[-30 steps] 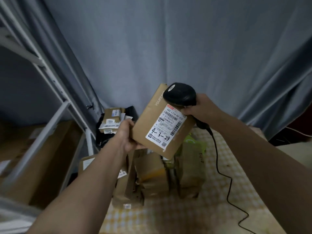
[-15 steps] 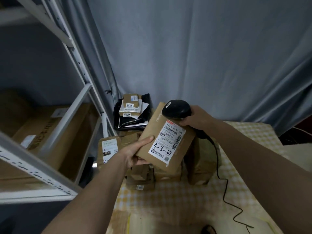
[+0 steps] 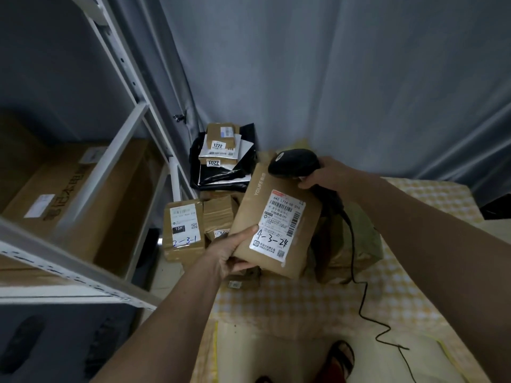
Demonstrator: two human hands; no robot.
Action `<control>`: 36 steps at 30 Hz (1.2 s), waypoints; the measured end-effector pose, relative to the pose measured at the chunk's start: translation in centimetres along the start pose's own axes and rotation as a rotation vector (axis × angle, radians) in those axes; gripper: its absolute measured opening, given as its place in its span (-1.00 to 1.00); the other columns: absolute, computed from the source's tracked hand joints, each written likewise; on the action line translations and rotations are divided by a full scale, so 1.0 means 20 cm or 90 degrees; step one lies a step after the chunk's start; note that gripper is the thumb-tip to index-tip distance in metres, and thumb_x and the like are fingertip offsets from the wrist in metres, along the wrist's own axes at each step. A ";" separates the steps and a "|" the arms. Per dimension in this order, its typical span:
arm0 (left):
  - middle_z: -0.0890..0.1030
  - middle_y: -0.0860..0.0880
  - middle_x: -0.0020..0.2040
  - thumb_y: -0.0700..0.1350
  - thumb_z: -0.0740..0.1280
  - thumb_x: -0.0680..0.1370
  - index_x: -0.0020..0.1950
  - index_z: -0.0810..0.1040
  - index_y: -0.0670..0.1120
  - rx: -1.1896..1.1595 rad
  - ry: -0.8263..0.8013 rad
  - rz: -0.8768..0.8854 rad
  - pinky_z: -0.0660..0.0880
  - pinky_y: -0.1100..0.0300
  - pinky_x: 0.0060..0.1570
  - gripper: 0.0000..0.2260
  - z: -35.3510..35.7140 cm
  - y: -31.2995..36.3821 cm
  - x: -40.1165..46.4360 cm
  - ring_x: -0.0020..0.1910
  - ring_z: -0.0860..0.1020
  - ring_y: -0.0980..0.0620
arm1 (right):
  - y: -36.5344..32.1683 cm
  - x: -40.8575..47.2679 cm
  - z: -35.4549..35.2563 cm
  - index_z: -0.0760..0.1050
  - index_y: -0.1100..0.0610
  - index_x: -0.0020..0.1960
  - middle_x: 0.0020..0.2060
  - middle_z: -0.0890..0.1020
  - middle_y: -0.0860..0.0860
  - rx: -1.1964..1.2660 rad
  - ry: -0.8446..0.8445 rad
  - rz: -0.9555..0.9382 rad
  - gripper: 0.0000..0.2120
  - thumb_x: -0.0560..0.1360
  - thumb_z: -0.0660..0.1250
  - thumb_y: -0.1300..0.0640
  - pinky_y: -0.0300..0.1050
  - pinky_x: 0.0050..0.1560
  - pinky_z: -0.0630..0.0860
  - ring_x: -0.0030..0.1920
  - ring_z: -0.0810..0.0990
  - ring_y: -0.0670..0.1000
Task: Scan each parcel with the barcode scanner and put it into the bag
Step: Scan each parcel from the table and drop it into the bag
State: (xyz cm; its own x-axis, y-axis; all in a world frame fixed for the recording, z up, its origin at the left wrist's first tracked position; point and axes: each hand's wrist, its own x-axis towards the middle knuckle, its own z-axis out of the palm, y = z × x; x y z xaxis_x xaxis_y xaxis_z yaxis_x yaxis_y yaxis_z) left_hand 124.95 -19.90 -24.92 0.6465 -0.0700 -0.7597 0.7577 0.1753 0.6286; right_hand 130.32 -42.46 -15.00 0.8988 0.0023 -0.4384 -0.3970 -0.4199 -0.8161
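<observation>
My left hand (image 3: 231,254) gripped the near left corner of the parcel (image 3: 272,222), thumb lying across its top face beside the white label and fingers curled underneath. The label faced up at me, with "4-3-24" handwritten across its lower part. My right hand (image 3: 329,175) was wrapped round the handle of the black scanner (image 3: 294,163), whose head hung just over the far edge of the parcel. Its cord (image 3: 359,286) trailed down the right side and across the checked cloth on the table (image 3: 318,305).

Compared with half a second earlier, I had brought the parcel lower and nearer to me, so it covered more of the pile of brown boxes (image 3: 221,214) behind it. My head had tipped further down as well: my foot in a sandal (image 3: 341,357) had come into view at the near edge, and more of the table showed. The scanner kept its place over the far end of the parcel, and my grips on both were unchanged.

On the left stood the metal shelf (image 3: 121,150) with a big carton (image 3: 83,194) on it. A box (image 3: 184,230) marked "2-3-1" lay just left of the pile. Farther back, a black bag (image 3: 246,172) held small parcels, the top one labelled "1222". A grey curtain (image 3: 345,78) hung behind everything.
</observation>
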 end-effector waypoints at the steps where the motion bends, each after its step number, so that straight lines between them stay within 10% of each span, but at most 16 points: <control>1: 0.68 -0.18 0.02 -0.07 0.62 0.18 0.15 0.55 -0.20 -0.005 0.002 -0.001 0.64 -0.10 -0.13 -0.41 0.01 -0.01 0.01 0.02 0.64 -0.15 | 0.01 0.02 0.00 0.52 0.15 0.16 0.08 0.60 0.11 0.019 0.008 0.004 -0.62 0.37 0.44 0.32 0.12 0.28 0.43 0.12 0.54 0.16; 13: 0.63 -0.14 0.08 -0.15 0.60 0.30 0.04 0.57 -0.15 -0.007 0.041 -0.003 0.64 -0.01 -0.11 -0.62 0.11 -0.09 0.09 0.13 0.57 -0.12 | 0.24 0.13 0.10 0.54 0.02 0.15 0.09 0.63 0.03 0.171 0.099 -0.042 -0.41 0.12 0.56 0.08 0.16 0.24 0.47 0.12 0.57 0.11; 21: 0.58 -0.18 0.21 0.02 0.69 -0.14 0.28 0.48 -0.25 0.000 0.078 0.027 0.64 0.12 -0.26 0.03 0.15 -0.08 0.10 0.07 0.60 -0.10 | 0.27 -0.01 0.15 0.52 0.14 0.15 0.04 0.62 0.05 0.143 0.067 -0.016 -0.66 0.41 0.41 0.35 0.07 0.21 0.50 0.13 0.56 0.10; 26: 0.52 -0.16 0.29 -0.06 0.64 0.23 0.35 0.44 -0.27 0.017 0.072 0.038 0.66 0.15 -0.21 -0.23 0.19 -0.09 0.09 -0.16 0.60 -0.03 | 0.20 -0.15 0.11 0.52 0.24 -0.09 -0.33 0.56 0.13 0.140 0.058 0.045 -0.89 0.50 0.38 0.19 -0.04 -0.26 0.55 -0.30 0.55 0.12; 36: 0.55 -0.17 0.28 -0.07 0.62 0.30 0.38 0.40 -0.26 0.034 0.087 0.057 0.63 0.07 0.02 -0.25 0.23 -0.11 0.05 -0.29 0.55 0.06 | 0.07 -0.38 0.10 0.52 0.26 -0.11 -0.36 0.54 0.10 0.146 0.093 0.079 -0.86 0.52 0.33 0.17 -0.18 -0.40 0.43 -0.42 0.47 0.02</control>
State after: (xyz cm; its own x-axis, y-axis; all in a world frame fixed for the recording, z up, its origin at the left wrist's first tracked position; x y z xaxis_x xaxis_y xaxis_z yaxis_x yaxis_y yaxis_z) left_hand 124.30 -24.86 -26.32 0.6960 0.0785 -0.7138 0.7040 0.1215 0.6998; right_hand 122.54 -41.14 -13.53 0.8513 -0.1742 -0.4950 -0.5224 -0.1920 -0.8308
